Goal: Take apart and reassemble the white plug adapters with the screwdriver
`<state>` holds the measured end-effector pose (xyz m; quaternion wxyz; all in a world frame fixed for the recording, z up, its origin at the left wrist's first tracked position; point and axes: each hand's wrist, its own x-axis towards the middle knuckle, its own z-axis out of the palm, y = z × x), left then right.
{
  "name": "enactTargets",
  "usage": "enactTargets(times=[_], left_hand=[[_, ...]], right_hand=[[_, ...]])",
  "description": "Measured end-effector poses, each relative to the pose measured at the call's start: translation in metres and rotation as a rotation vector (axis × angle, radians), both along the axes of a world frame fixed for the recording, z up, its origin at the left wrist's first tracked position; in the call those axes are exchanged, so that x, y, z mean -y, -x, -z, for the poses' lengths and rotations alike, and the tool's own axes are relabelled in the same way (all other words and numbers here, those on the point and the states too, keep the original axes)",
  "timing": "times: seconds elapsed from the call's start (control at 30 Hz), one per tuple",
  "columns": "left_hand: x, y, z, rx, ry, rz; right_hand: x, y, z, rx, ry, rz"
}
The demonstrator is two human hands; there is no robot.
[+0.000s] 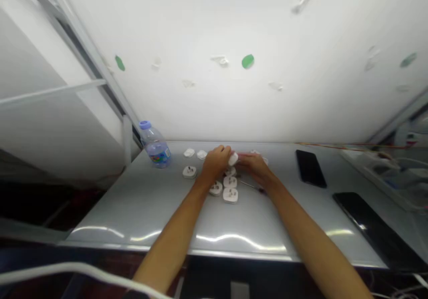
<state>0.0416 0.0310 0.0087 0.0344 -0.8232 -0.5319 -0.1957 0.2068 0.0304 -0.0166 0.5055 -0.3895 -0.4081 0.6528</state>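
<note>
My left hand and my right hand meet over the middle of the table. Between their fingertips is a white plug charger, tilted up off the surface; fingers of both hands are closed around it, partly hidden. Below it stand more square white plug chargers, one nearest the front with its pins up, another beside my left wrist. A further charger lies left of my left hand. Under my right hand lies a thin screwdriver-like tool with a dark end.
White pieces lie near the wall, and others are partly hidden behind my right hand. A plastic bottle stands at the back left. To the right are a black phone, a long black object and a white tray with cables.
</note>
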Motion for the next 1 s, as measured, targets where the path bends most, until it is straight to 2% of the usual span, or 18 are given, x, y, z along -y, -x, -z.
enactTargets(times=[0.13, 0.27, 0.4, 0.8, 1.0], left_hand=[[0.0, -0.001, 0.001, 0.014, -0.017, 0.012], [-0.001, 0.0, 0.004, 0.153, -0.029, 0.034], [-0.002, 0.002, 0.007, 0.329, 0.051, 0.064], [-0.003, 0.003, 0.013, 0.563, 0.168, 0.222], [-0.001, 0.004, 0.01, 0.626, 0.252, 0.239]], right_hand=[[0.002, 0.0, -0.003, 0.005, -0.002, -0.013], [0.003, 0.002, -0.002, 0.042, 0.008, 0.01], [0.001, 0.003, -0.001, 0.029, -0.012, 0.027], [0.004, 0.003, -0.004, -0.017, -0.06, -0.028], [0.006, 0.002, -0.007, 0.016, -0.077, 0.017]])
